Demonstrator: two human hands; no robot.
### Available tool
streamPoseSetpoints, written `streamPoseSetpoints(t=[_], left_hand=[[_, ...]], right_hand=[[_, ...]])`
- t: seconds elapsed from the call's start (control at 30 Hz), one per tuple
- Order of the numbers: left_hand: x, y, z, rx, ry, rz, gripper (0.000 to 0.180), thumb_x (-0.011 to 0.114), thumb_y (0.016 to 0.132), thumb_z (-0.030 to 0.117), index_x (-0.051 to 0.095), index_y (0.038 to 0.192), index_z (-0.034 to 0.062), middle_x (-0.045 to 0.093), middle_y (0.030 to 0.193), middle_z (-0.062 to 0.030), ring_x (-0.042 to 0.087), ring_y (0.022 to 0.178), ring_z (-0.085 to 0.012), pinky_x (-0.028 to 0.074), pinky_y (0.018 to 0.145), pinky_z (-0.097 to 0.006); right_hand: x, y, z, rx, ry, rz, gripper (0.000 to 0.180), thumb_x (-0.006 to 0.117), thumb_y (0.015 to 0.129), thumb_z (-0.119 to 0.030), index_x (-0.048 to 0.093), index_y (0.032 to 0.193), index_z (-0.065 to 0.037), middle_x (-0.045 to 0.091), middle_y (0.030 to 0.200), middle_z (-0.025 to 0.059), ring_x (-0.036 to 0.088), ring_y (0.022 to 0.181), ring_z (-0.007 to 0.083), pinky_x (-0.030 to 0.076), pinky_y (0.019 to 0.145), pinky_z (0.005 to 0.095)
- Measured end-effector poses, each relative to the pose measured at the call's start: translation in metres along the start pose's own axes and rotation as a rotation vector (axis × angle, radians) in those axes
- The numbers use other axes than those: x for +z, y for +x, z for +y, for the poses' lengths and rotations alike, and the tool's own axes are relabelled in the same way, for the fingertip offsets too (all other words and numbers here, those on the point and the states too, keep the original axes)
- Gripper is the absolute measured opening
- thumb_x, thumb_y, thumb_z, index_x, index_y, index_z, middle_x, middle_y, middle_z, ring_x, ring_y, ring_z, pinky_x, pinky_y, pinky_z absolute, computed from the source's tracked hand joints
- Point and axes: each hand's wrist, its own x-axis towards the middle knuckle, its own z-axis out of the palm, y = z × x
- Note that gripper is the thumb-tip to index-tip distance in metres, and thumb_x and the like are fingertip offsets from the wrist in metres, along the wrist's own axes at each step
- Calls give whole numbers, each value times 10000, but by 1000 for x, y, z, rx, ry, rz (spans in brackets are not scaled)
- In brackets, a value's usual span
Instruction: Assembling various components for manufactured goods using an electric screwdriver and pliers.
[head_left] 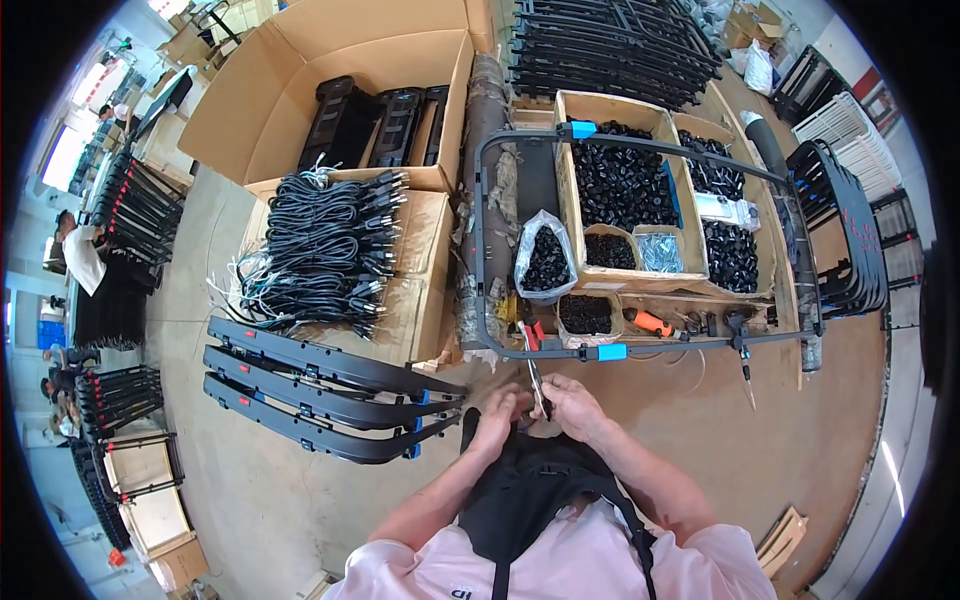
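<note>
My right hand (572,406) is closed on a narrow pale-and-dark strip (533,376), whose far end reaches up to the near bar of a black tube frame (700,346). Just left of it, my left hand (499,414) has its fingers curled in close to the strip's lower end; what they pinch, if anything, is too small to make out. The frame lies over the bench with blue pieces (611,352) clipped on its bars. A red-handled tool (537,333) lies by the strip's upper end.
A wooden tray (566,180) holds black caps and screws, beside a bag of black parts (546,262). An orange-handled driver (650,322) lies near the front edge. Bundled black cables (330,245) and curved black bars (330,405) are at left, below an open carton (240,110).
</note>
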Motion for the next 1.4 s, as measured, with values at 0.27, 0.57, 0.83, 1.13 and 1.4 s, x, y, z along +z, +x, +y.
streamPoseSetpoints(t=[0.27,0.57,0.83,1.13,1.4], left_hand=[[-13,-21,14,388,654,-559,422,570,1088,315,594,1354,-12,656,1303,-151,604,1249,-256,475,1065,-405],[-30,-25,16,368,444,-459,261,576,1093,297,638,1053,47,550,832,17,543,801,-96,488,736,-288],[-37,-25,6,-102,108,-410,228,549,1109,293,637,1086,84,550,842,31,518,714,-61,455,653,-256],[-24,-33,33,232,377,-278,306,512,1113,220,623,1305,8,666,929,-38,647,853,-134,542,841,-292],[22,-15,56,166,679,-78,257,485,1108,160,634,1245,2,734,962,-105,711,895,-168,566,838,-324]], right_hand=[[24,2,-15,43,-63,66,269,587,1071,-248,668,1197,-25,706,947,79,682,814,184,577,777,342],[56,26,-133,-325,-1596,335,433,665,942,-453,795,1077,-63,760,992,201,734,944,367,562,837,424],[43,78,-136,42,-1224,-97,322,727,951,-349,830,982,-46,780,901,60,676,847,144,524,807,347],[8,98,-131,-232,-479,399,289,640,1044,-296,752,919,-61,680,783,-6,558,624,77,424,583,280],[15,136,-141,-461,-526,320,314,627,1041,-306,715,895,-42,589,647,24,555,563,115,435,552,303]])
